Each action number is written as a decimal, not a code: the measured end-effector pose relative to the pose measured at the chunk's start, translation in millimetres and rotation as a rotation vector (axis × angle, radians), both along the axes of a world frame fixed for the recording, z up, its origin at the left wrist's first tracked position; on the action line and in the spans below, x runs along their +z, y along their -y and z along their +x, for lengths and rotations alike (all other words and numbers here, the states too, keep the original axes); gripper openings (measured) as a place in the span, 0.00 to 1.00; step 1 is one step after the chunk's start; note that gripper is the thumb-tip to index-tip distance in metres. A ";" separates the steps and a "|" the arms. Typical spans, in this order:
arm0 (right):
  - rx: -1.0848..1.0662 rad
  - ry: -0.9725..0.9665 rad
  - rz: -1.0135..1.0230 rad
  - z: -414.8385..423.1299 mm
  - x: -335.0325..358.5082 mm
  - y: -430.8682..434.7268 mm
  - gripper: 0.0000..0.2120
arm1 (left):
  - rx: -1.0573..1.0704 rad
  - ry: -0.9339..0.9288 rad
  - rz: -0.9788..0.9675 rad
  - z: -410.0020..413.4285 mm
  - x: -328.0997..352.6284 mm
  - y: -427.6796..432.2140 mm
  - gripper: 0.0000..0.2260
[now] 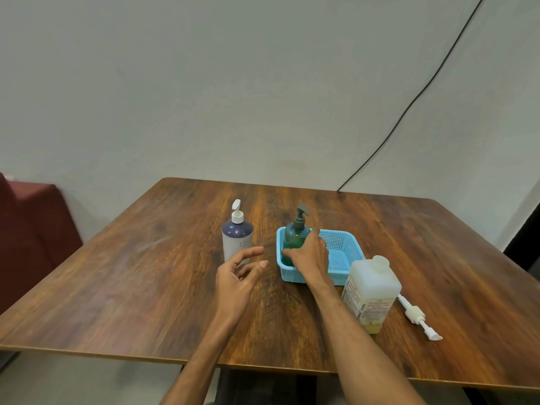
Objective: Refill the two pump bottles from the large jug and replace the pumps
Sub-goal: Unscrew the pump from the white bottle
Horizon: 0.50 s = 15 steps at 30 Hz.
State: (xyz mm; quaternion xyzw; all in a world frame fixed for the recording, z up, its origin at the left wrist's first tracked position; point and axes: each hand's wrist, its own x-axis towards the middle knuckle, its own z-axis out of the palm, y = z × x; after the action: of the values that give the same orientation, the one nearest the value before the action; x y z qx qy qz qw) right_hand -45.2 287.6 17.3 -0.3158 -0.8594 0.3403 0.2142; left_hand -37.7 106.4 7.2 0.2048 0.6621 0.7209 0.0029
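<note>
A green pump bottle with a dark pump stands in the left end of a light blue basket. My right hand is wrapped around its lower body. A white-and-navy pump bottle with a white pump stands on the table left of the basket. My left hand hovers just in front of it, fingers apart, holding nothing. The large translucent jug of yellowish liquid stands near right, its top open. A loose white pump lies on the table to the jug's right.
The wooden table has rounded corners and a near edge just below my forearms. A red seat stands at the left. A black cable runs down the wall to the table's back edge.
</note>
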 end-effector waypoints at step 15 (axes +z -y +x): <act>0.045 -0.502 0.168 59.4 16.2 55.6 0.21 | 0.312 -0.129 -0.062 -21.0 9.6 17.7 0.11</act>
State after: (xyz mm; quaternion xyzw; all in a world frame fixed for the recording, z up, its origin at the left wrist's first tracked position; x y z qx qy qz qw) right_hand 14.2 232.1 33.5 -0.1834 -0.8113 0.3403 0.4387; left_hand -58.7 88.6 16.7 0.1454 0.7065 0.6772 -0.1453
